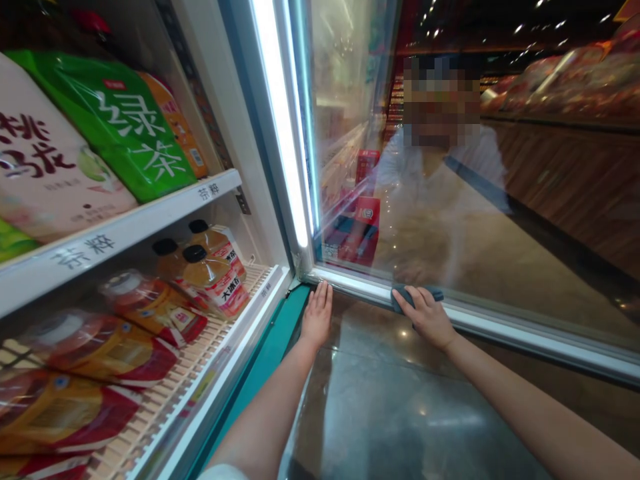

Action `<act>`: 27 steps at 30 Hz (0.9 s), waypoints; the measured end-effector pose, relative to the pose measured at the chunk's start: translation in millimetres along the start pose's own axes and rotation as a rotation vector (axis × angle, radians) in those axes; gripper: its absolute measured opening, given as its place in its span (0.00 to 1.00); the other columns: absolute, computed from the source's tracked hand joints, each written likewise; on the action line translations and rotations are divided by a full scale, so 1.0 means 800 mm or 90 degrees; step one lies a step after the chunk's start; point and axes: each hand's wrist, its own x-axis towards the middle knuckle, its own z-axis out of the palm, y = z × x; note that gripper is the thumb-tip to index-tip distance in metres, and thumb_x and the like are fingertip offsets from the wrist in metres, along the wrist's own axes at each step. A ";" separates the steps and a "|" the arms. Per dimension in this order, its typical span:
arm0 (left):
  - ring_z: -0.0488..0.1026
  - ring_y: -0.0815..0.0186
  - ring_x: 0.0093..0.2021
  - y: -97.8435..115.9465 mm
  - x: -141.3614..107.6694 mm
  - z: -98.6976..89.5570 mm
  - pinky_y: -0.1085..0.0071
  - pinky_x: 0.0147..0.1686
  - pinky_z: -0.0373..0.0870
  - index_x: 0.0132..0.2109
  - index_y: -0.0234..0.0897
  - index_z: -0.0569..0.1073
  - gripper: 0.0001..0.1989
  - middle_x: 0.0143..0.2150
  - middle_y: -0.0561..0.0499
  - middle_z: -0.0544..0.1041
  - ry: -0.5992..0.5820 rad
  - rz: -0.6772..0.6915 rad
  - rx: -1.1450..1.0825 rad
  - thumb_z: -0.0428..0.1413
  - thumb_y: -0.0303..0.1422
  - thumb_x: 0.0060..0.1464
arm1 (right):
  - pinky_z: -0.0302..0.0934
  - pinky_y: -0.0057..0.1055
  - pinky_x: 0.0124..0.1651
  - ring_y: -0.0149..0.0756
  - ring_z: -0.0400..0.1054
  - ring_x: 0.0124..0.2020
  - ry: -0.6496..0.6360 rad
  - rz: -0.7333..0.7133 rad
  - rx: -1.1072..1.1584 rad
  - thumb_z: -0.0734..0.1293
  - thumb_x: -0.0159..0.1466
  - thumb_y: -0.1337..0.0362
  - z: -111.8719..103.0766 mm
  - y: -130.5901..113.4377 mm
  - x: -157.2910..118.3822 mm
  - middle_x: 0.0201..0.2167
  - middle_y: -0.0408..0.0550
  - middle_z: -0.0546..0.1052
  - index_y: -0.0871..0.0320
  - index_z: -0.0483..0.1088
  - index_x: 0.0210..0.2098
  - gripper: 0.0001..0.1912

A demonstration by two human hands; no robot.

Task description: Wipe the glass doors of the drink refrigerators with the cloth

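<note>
Grey cloth (399, 299), clamped in my right hand (427, 316), touches the door frame (500, 330); my left hand (318, 313) touches it farther left, straight-fingered.

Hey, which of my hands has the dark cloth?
Your right hand: it holds the dark cloth at the glass door's bottom frame. Your left hand, nearer the shelves, shows no cloth.

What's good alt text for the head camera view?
A right hand holds what looks like a dark cloth against the bottom frame of an open glass door; the left hand is near its corner, with bottles at left.
</note>
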 end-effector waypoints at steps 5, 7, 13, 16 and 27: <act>0.45 0.53 0.77 0.002 0.002 0.001 0.51 0.73 0.51 0.76 0.27 0.43 0.48 0.77 0.33 0.48 -0.018 -0.014 0.004 0.48 0.17 0.49 | 0.70 0.34 0.42 0.50 0.64 0.57 -0.061 0.024 0.033 0.62 0.67 0.74 0.013 -0.045 0.053 0.58 0.60 0.73 0.50 0.70 0.63 0.27; 0.45 0.53 0.77 0.004 0.002 -0.002 0.51 0.73 0.51 0.75 0.26 0.44 0.46 0.77 0.34 0.49 -0.023 -0.016 0.007 0.48 0.17 0.49 | 0.71 0.33 0.39 0.51 0.64 0.58 -0.117 0.035 0.048 0.60 0.69 0.73 0.010 -0.070 0.089 0.60 0.61 0.72 0.49 0.68 0.65 0.27; 0.42 0.54 0.78 0.003 -0.004 -0.020 0.50 0.73 0.51 0.76 0.29 0.40 0.49 0.78 0.35 0.47 -0.020 0.000 0.006 0.49 0.18 0.49 | 0.72 0.36 0.42 0.52 0.62 0.61 -0.194 0.033 0.100 0.58 0.70 0.73 -0.003 -0.100 0.141 0.65 0.63 0.68 0.51 0.63 0.68 0.29; 0.42 0.53 0.78 -0.002 -0.004 -0.030 0.49 0.73 0.50 0.76 0.29 0.39 0.50 0.78 0.34 0.47 -0.014 -0.004 0.006 0.50 0.18 0.48 | 0.71 0.37 0.45 0.50 0.62 0.62 -0.158 -0.020 0.109 0.60 0.68 0.74 0.002 -0.080 0.115 0.64 0.60 0.69 0.48 0.63 0.69 0.31; 0.42 0.51 0.78 -0.014 0.005 -0.045 0.48 0.73 0.52 0.77 0.32 0.39 0.50 0.78 0.35 0.47 0.062 -0.091 0.006 0.52 0.18 0.50 | 0.68 0.38 0.52 0.47 0.60 0.58 -0.075 0.119 0.265 0.62 0.64 0.77 0.006 -0.120 0.178 0.60 0.56 0.70 0.45 0.70 0.64 0.32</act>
